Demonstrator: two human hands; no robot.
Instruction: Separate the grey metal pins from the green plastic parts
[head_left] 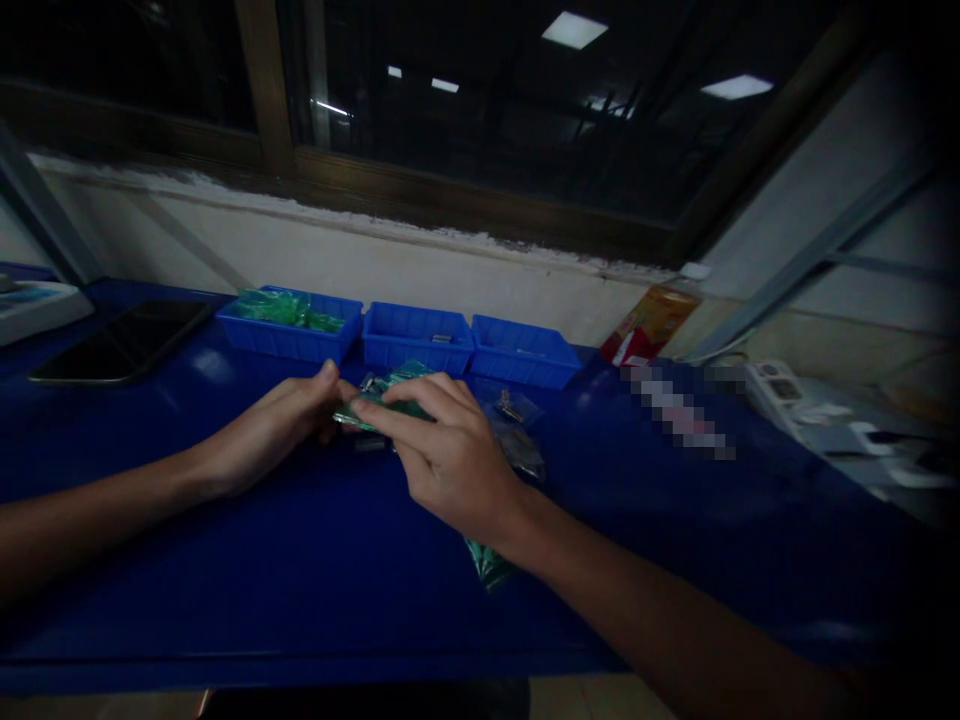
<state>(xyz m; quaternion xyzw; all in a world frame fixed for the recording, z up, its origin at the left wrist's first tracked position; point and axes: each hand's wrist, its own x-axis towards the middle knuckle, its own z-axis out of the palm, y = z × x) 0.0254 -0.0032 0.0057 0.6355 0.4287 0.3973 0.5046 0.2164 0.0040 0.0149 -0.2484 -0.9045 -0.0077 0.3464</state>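
"Where's the green packet [347, 418]?"

"Over the table [300, 580], held narrowly by left hand [262, 435] and right hand [457, 455]."

"How far along?"

"Green plastic [281, 308] sits in one tray [281, 340]; this packet is outside it, clear packets [523, 452] lie loose."

No text readable. Red-and-white label [634, 347] on bottle [663, 308], far right, too blurred; strip [679, 412] nearby pixelated.

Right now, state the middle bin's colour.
The middle bin is blue, as the head view shows.
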